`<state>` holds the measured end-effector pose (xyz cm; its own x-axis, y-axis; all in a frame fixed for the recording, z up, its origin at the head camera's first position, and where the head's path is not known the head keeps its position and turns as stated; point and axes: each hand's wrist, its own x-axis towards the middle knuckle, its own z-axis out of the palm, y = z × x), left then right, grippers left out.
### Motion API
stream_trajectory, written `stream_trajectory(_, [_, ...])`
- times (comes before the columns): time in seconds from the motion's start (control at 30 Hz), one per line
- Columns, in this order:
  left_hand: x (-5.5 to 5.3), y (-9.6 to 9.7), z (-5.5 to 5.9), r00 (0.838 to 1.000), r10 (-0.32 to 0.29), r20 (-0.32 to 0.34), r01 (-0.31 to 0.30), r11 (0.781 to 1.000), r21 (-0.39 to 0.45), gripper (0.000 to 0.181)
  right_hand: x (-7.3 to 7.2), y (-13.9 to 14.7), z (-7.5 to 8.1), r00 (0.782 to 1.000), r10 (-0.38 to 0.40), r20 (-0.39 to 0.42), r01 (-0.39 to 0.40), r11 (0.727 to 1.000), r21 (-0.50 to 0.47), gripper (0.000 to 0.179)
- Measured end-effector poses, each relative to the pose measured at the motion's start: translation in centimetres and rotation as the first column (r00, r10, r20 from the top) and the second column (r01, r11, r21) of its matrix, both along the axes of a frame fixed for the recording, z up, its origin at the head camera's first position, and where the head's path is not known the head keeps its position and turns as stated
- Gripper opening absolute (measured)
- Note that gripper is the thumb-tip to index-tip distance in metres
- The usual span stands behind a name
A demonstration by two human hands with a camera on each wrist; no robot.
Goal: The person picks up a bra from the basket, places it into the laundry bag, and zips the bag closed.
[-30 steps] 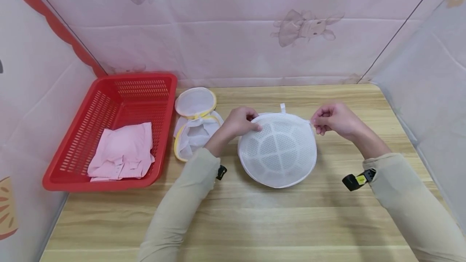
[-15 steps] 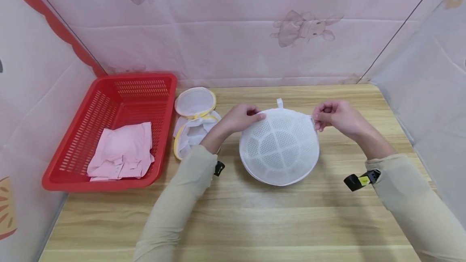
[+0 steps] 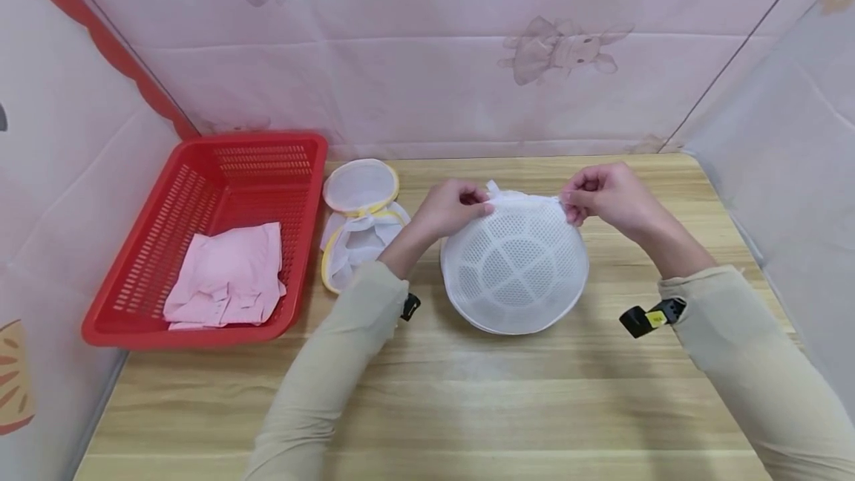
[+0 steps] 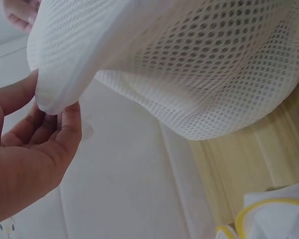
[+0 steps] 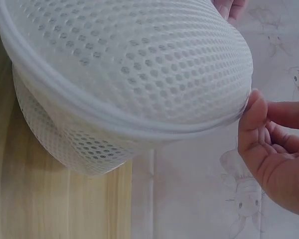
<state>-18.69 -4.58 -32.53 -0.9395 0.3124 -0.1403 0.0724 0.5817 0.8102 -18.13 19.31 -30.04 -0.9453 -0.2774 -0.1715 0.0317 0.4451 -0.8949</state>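
A round white mesh laundry bag [image 3: 514, 266] is held up at its far edge between both hands, its mesh face toward the head camera. My left hand [image 3: 454, 206] pinches the upper left rim, thumb on the near face, beside a small white fabric loop [image 3: 493, 187]. At the upper right of the rim, my right hand [image 3: 604, 195] pinches the edge between thumb and fingertips. In the left wrist view the left fingers [image 4: 70, 129] curl behind the bag's edge. The right wrist view shows the piped seam [image 5: 139, 127] running to the right fingertips [image 5: 254, 107].
To the left stands a red plastic basket [image 3: 309, 243] with a folded pink garment [image 3: 227, 273] in it. Between basket and bag lie white mesh pieces with yellow trim [image 3: 361, 188], one of them gaping. A printed pink sheet [image 3: 427, 95] rises behind the wooden table [image 3: 508, 407].
Both hands have risen slightly and drawn closer together, the left shifting right and the right shifting left. The bag has turned a little, its loop now beside the left hand.
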Motion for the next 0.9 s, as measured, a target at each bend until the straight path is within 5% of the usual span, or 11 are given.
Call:
stream_trajectory(0.2, [0.2, -0.2, -0.9, 0.993, 0.104, -0.062, -0.103, 0.995, 0.013, 0.014, -0.3, 1.0, -1.1, 0.999, -0.006, 0.044, 0.005, 0.999, 0.035, 0.015])
stream_trajectory(0.37, [0.0, -1.4, -1.3, 0.986, 0.169, -0.018, -0.168, 0.986, 0.007, 0.014, -0.4, 2.9, -2.5, 0.995, -0.005, 0.095, 0.006, 1.0, -0.003, 0.014])
stream_trajectory(0.67, [-0.1, -2.7, -0.9, 0.997, 0.045, 0.068, -0.05, 0.997, 0.063, 0.014, -0.2, 3.5, -2.2, 0.997, 0.053, 0.05, -0.049, 0.997, -0.066, 0.014])
stream_trajectory(0.9, [-0.6, -2.5, -0.2, 0.985, 0.03, 0.172, -0.07, 0.97, 0.232, 0.033, -0.7, 3.1, -0.2, 0.997, 0.064, -0.039, -0.066, 0.997, -0.051, 0.012])
